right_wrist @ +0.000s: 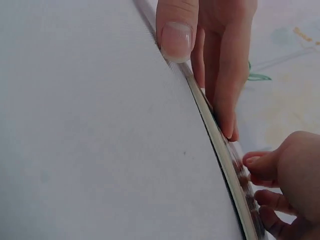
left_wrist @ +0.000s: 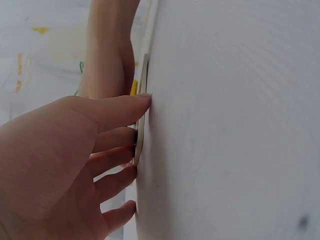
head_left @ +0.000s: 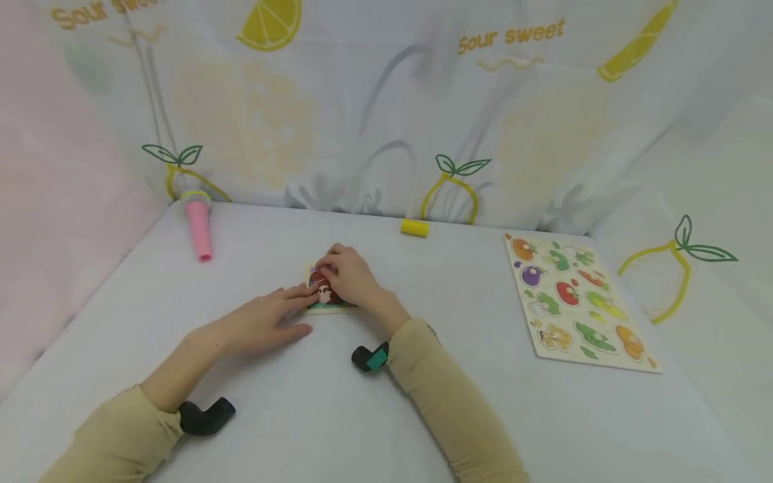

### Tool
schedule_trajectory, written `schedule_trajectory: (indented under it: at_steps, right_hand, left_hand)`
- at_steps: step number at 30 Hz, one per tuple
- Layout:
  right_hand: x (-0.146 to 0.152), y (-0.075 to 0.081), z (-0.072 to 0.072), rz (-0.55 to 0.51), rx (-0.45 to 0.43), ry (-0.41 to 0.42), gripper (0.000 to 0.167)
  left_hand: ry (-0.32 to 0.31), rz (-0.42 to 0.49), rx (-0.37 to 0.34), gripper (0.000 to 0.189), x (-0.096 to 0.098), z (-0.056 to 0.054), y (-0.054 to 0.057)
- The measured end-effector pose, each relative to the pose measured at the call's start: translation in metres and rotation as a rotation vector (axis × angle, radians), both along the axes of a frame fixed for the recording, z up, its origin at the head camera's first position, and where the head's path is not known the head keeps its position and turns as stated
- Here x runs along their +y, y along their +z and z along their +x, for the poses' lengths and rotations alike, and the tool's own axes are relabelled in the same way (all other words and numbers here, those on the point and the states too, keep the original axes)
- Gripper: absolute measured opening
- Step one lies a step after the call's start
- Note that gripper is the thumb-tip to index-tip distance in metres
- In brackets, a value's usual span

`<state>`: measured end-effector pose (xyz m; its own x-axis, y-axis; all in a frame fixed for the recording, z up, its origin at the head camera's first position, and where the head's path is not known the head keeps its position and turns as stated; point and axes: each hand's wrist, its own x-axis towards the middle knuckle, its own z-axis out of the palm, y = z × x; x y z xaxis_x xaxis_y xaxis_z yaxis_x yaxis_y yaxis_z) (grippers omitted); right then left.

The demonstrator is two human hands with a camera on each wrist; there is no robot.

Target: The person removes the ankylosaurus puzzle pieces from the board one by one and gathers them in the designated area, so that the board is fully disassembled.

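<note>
A small flat picture board (head_left: 335, 310), with a brown-haired cartoon figure on it, lies on the table between my hands. My left hand (head_left: 262, 322) reaches in from the left; its extended fingertips rest on the picture, and the thumb lies apart near the front edge. Bent over the upper right of the picture is my right hand (head_left: 353, 276), fingertips and thumb down at its surface. Whether they pinch a piece I cannot tell. The thin board edge (right_wrist: 216, 137) runs below both hands in the right wrist view, and the left thumb (left_wrist: 135, 105) meets it in the left wrist view.
A vegetable knob puzzle board (head_left: 570, 302) lies at the right. Toward the back left is a pink toy microphone (head_left: 199, 228), and a yellow cylinder (head_left: 415, 228) lies near the back edge. Black wrist-worn pieces (head_left: 207, 416) show at both cuffs. A lemon-print cloth (head_left: 362, 100) hangs behind.
</note>
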<state>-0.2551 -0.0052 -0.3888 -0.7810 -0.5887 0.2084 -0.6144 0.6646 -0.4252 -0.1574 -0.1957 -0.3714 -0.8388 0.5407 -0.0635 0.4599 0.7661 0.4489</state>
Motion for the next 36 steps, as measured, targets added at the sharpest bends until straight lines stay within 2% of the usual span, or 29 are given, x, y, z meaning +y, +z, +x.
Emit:
schedule_trajectory:
  at_steps: [3,7,14,22,36]
  right_hand:
    - [-0.001,0.001,0.001,0.017,0.025,-0.012,0.02]
    - [-0.001,0.003,0.004,0.06,0.03,0.014,0.024]
    - [0.002,0.004,0.01,0.114,-0.047,0.031,0.031]
    - [0.002,0.0,0.008,0.057,-0.101,0.001,0.031]
    - [0.002,-0.002,0.009,0.075,-0.088,-0.025,0.031]
  left_hand:
    - [-0.003,0.002,0.01,0.064,0.0,-0.002,-0.001]
    - [0.0,0.002,0.017,0.063,0.0,-0.002,-0.001]
    - [0.01,0.018,0.007,0.064,-0.001,-0.001,-0.005]
    - [0.008,0.026,0.016,0.062,-0.001,-0.001,-0.005]
    - [0.011,0.018,0.007,0.062,0.003,0.001,-0.002]
